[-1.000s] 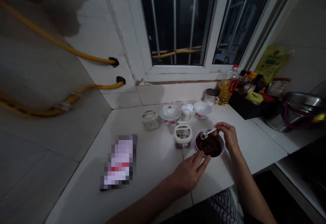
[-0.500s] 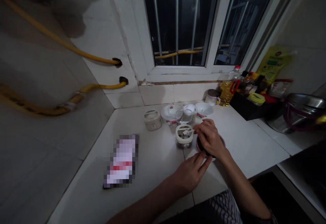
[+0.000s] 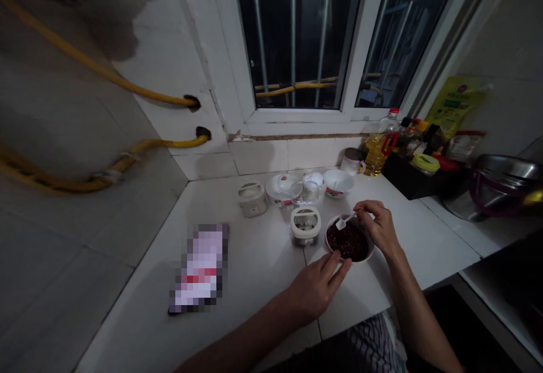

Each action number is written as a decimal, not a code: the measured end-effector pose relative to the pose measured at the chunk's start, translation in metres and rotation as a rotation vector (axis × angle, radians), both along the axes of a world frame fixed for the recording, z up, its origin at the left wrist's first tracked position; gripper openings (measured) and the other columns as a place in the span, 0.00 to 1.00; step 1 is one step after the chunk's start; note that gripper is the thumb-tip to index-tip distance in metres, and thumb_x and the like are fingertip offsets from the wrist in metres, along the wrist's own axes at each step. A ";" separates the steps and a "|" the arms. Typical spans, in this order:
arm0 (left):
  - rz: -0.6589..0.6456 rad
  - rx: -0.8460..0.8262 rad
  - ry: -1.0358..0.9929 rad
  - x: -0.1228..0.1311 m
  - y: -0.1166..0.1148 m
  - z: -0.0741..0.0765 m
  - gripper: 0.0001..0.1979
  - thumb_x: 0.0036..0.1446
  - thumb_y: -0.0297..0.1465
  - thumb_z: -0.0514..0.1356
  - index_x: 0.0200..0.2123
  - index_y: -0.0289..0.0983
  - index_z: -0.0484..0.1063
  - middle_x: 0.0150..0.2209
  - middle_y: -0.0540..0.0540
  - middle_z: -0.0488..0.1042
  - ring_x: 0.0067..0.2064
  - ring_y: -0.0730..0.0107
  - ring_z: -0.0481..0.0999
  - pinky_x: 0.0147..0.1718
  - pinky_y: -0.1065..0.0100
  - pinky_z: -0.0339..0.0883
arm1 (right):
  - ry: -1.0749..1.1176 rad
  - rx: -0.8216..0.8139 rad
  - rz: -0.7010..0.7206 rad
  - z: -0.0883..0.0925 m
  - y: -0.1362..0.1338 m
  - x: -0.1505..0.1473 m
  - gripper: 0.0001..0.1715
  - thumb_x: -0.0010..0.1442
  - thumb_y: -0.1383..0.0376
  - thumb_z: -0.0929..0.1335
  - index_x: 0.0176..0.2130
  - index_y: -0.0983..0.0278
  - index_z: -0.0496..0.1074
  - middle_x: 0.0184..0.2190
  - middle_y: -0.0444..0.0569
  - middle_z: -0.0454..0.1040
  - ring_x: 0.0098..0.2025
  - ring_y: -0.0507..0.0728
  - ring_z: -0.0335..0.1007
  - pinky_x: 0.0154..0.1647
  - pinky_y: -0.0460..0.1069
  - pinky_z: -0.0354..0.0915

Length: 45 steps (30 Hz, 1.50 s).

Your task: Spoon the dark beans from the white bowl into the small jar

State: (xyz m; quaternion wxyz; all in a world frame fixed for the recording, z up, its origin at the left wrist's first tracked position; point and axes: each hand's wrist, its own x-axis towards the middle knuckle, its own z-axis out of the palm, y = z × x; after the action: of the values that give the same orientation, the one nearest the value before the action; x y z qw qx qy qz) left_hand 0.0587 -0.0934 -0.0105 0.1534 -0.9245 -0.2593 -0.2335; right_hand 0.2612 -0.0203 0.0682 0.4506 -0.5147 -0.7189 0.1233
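My right hand (image 3: 379, 228) pinches the handle of a small white plastic spoon (image 3: 341, 224). The spoon's bowl hangs over a pink-rimmed bowl (image 3: 370, 253) filled with a dark reddish-brown, lumpy mixture (image 3: 348, 241). At the bowl's near left rim, my left hand (image 3: 316, 285) holds it with fingertips and thumb. Just left of the bowl stands a clear jar with a white lid frame (image 3: 306, 227), its opening facing up and dark bits inside. Behind it are a second lidded jar (image 3: 251, 200), a flowered white bowl (image 3: 283, 191), a clear cup (image 3: 313, 187) and another flowered bowl (image 3: 339, 183).
A pixelated, phone-like flat object (image 3: 199, 271) lies on the counter at left. At the back right stand a lidded mug (image 3: 353, 162), an oil bottle (image 3: 376, 149) and a dark box of seasonings (image 3: 405, 175). A steel pot (image 3: 496, 183) is farther right.
My right hand has moved right with the spoon, from above the open jar to over the pink-rimmed bowl. My left hand stays at the bowl's rim.
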 end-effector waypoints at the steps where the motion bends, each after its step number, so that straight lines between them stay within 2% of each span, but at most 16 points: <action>1: 0.002 0.001 -0.001 0.000 0.000 -0.001 0.24 0.61 0.20 0.46 0.60 0.27 0.59 0.51 0.30 0.73 0.50 0.56 0.75 0.45 0.61 0.73 | -0.031 0.003 0.029 -0.001 0.000 -0.002 0.10 0.56 0.64 0.63 0.29 0.60 0.74 0.25 0.46 0.76 0.35 0.59 0.69 0.47 0.56 0.60; 5: 0.004 0.008 -0.016 0.000 0.000 -0.001 0.22 0.62 0.20 0.46 0.60 0.27 0.61 0.50 0.30 0.73 0.49 0.56 0.75 0.43 0.62 0.73 | -0.095 -0.053 0.139 -0.007 0.002 -0.010 0.11 0.54 0.67 0.63 0.27 0.59 0.75 0.27 0.47 0.77 0.38 0.60 0.67 0.49 0.58 0.58; 9: 0.001 -0.009 -0.007 -0.001 -0.001 0.003 0.22 0.63 0.20 0.48 0.59 0.26 0.61 0.50 0.30 0.73 0.49 0.57 0.75 0.43 0.62 0.73 | -0.062 -0.124 0.130 -0.007 0.003 -0.004 0.11 0.52 0.67 0.64 0.26 0.59 0.76 0.27 0.47 0.76 0.41 0.61 0.65 0.48 0.57 0.59; 14: -0.007 -0.037 0.006 -0.001 -0.001 0.003 0.23 0.62 0.20 0.48 0.60 0.27 0.59 0.51 0.29 0.72 0.50 0.56 0.75 0.44 0.62 0.73 | -0.095 -0.073 0.114 0.002 0.001 0.011 0.11 0.56 0.65 0.64 0.29 0.59 0.75 0.26 0.47 0.75 0.40 0.61 0.65 0.50 0.57 0.57; 17: -0.003 -0.039 0.004 -0.001 0.000 0.000 0.24 0.62 0.21 0.48 0.61 0.27 0.58 0.52 0.29 0.72 0.50 0.56 0.74 0.44 0.61 0.73 | -0.164 -0.067 0.203 0.005 -0.002 0.006 0.11 0.59 0.66 0.63 0.31 0.60 0.75 0.28 0.46 0.76 0.38 0.59 0.66 0.50 0.57 0.57; 20: -0.009 -0.020 -0.004 0.000 0.001 -0.003 0.24 0.62 0.21 0.49 0.61 0.27 0.59 0.51 0.29 0.72 0.50 0.56 0.74 0.45 0.61 0.72 | -0.172 -0.117 0.265 0.001 -0.003 -0.004 0.11 0.57 0.68 0.63 0.29 0.59 0.75 0.28 0.46 0.77 0.38 0.59 0.66 0.51 0.58 0.57; 24: 0.002 -0.004 -0.013 0.000 0.000 -0.003 0.23 0.62 0.20 0.47 0.61 0.27 0.59 0.50 0.30 0.73 0.50 0.56 0.75 0.44 0.62 0.73 | -0.014 -0.188 0.134 -0.005 -0.002 -0.007 0.10 0.51 0.67 0.64 0.26 0.59 0.75 0.25 0.46 0.76 0.39 0.61 0.66 0.47 0.57 0.59; 28: -0.014 -0.016 -0.013 -0.001 0.000 -0.001 0.23 0.62 0.20 0.48 0.60 0.26 0.59 0.51 0.29 0.72 0.50 0.56 0.75 0.44 0.62 0.72 | 0.266 -0.310 0.070 -0.005 0.001 0.000 0.08 0.47 0.63 0.65 0.23 0.61 0.73 0.15 0.42 0.67 0.26 0.57 0.64 0.34 0.51 0.60; 31: -0.022 -0.039 0.002 -0.001 -0.001 0.000 0.24 0.62 0.21 0.48 0.61 0.26 0.58 0.52 0.28 0.71 0.51 0.55 0.74 0.45 0.60 0.72 | 0.463 -0.366 0.064 -0.003 0.000 0.003 0.07 0.44 0.62 0.66 0.22 0.62 0.73 0.14 0.41 0.65 0.21 0.53 0.59 0.26 0.48 0.56; 35: -0.012 -0.023 -0.009 -0.001 -0.001 0.002 0.23 0.62 0.21 0.48 0.60 0.26 0.59 0.51 0.29 0.72 0.49 0.56 0.75 0.45 0.61 0.72 | 0.575 -0.387 0.062 -0.004 0.000 0.002 0.06 0.41 0.62 0.67 0.21 0.63 0.72 0.13 0.41 0.65 0.20 0.52 0.59 0.26 0.48 0.57; 41: -0.005 -0.011 -0.017 -0.001 0.000 0.000 0.23 0.61 0.19 0.47 0.60 0.26 0.59 0.51 0.30 0.72 0.50 0.57 0.74 0.45 0.62 0.72 | 0.614 -0.382 0.015 -0.007 0.004 0.004 0.06 0.40 0.63 0.67 0.20 0.63 0.72 0.12 0.41 0.65 0.19 0.52 0.59 0.26 0.48 0.58; 45: 0.001 -0.009 -0.008 0.000 0.000 -0.003 0.24 0.61 0.19 0.46 0.61 0.27 0.58 0.51 0.30 0.72 0.51 0.57 0.74 0.45 0.62 0.72 | 0.608 -0.332 0.014 0.001 0.002 -0.002 0.06 0.43 0.62 0.67 0.22 0.63 0.72 0.14 0.42 0.67 0.20 0.53 0.62 0.28 0.49 0.60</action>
State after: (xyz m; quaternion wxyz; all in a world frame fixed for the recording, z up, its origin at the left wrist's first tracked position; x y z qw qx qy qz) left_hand 0.0583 -0.0931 -0.0131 0.1483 -0.9241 -0.2616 -0.2360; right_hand 0.2592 -0.0179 0.0695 0.5535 -0.5158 -0.5253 0.3895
